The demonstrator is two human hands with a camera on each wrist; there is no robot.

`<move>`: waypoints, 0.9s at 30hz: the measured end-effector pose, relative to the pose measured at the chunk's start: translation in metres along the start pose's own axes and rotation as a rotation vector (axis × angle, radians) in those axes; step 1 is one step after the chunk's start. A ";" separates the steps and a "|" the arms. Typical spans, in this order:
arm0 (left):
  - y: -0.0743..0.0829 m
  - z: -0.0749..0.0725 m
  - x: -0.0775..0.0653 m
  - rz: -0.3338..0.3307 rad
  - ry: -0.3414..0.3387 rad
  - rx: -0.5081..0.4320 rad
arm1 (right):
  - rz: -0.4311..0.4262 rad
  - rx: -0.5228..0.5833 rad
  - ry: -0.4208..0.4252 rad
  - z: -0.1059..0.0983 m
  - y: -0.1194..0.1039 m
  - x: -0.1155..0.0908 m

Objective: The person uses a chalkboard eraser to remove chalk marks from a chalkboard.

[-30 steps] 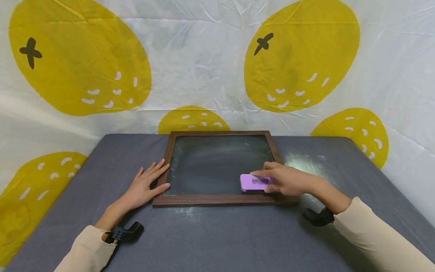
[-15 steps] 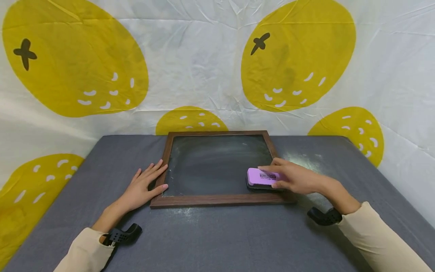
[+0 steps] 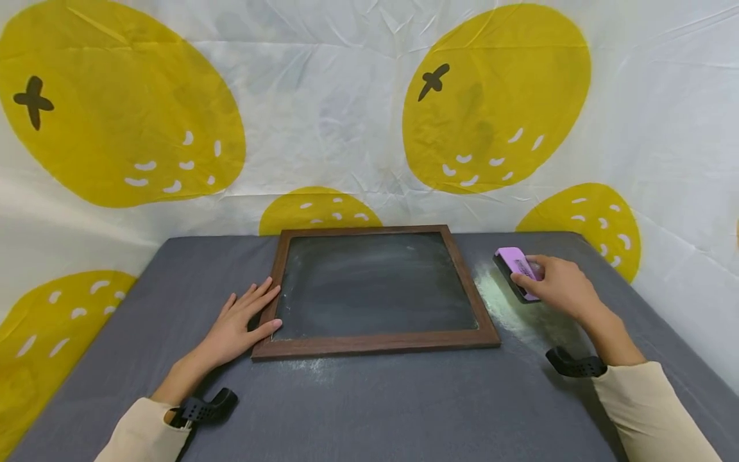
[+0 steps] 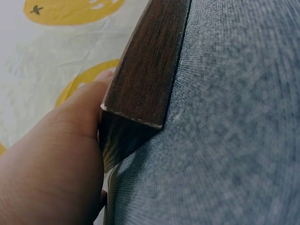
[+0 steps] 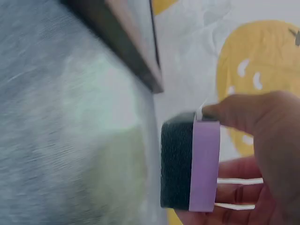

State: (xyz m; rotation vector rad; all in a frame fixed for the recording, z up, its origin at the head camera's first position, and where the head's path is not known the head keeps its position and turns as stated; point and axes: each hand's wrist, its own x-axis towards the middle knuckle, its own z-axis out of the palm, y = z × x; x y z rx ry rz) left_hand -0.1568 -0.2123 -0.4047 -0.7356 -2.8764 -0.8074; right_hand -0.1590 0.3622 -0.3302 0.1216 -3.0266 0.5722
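Observation:
A small chalkboard [image 3: 369, 285] in a brown wooden frame lies on the grey-covered table. My left hand [image 3: 235, 326] rests on its left edge with fingers spread and straight, thumb over the lower left part of the frame. In the left wrist view that hand [image 4: 51, 159] lies against the frame's corner [image 4: 145, 70]. Right of the board, my right hand [image 3: 562, 285] grips a purple eraser [image 3: 519, 266] between thumb and fingers. The right wrist view shows the eraser's dark felt pad [image 5: 177, 161] facing the table, apart from its surface.
Pale chalk dust [image 3: 496, 298] marks the table cloth right of the board, with a fainter patch [image 3: 314, 367] below its front edge. Behind the table [image 3: 369, 410] hangs a white curtain [image 3: 323, 96] printed with yellow fruit. Each wrist wears a black camera mount [image 3: 577, 364].
My right hand has lifted the eraser off the board's lower right corner and carried it right, past the frame, turning it. The left hand stays on the board's left edge.

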 end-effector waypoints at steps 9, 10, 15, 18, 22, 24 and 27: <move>-0.001 0.005 -0.006 -0.014 0.016 0.011 | 0.056 -0.045 0.027 0.021 0.002 0.003; -0.002 0.005 -0.006 -0.016 0.020 0.012 | 0.055 -0.055 0.022 0.024 0.002 0.004; -0.001 0.004 -0.008 -0.024 0.029 0.018 | 0.053 -0.082 -0.026 0.033 0.002 0.008; -0.001 0.007 -0.008 -0.020 0.033 0.018 | 0.051 -0.081 -0.044 0.030 0.002 0.005; 0.001 0.010 -0.008 0.019 0.048 0.001 | 0.059 -0.112 -0.089 0.021 0.003 -0.001; 0.003 0.006 -0.008 0.045 0.060 0.015 | 0.073 -0.137 -0.109 0.017 0.002 -0.007; 0.008 -0.007 -0.007 0.050 0.093 0.073 | 0.081 -0.160 -0.093 0.012 -0.003 -0.017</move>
